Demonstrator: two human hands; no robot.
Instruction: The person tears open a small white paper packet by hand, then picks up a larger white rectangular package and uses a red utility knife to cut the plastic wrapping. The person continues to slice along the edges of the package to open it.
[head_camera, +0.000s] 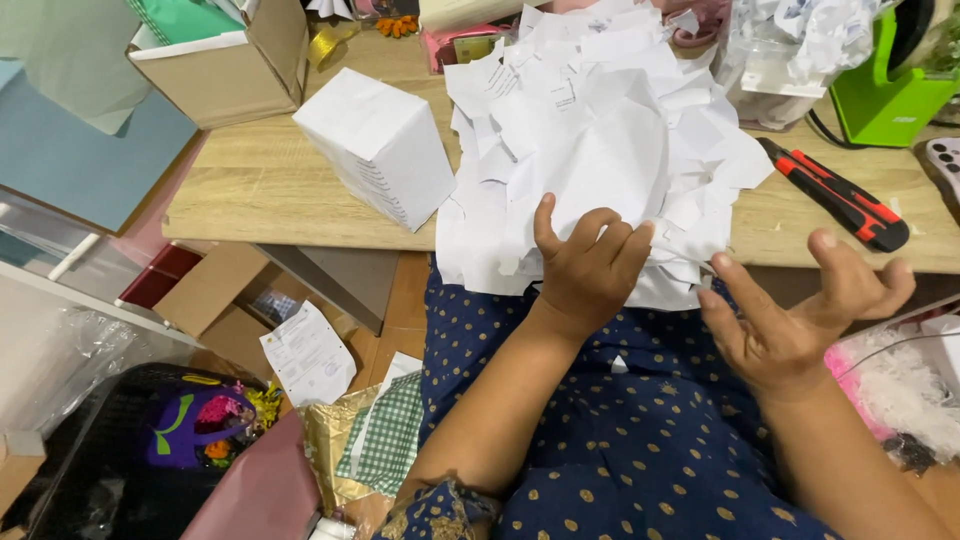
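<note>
Paper scraps (590, 130) under left hand (585, 275); right hand (800, 315) beside, open.
</note>
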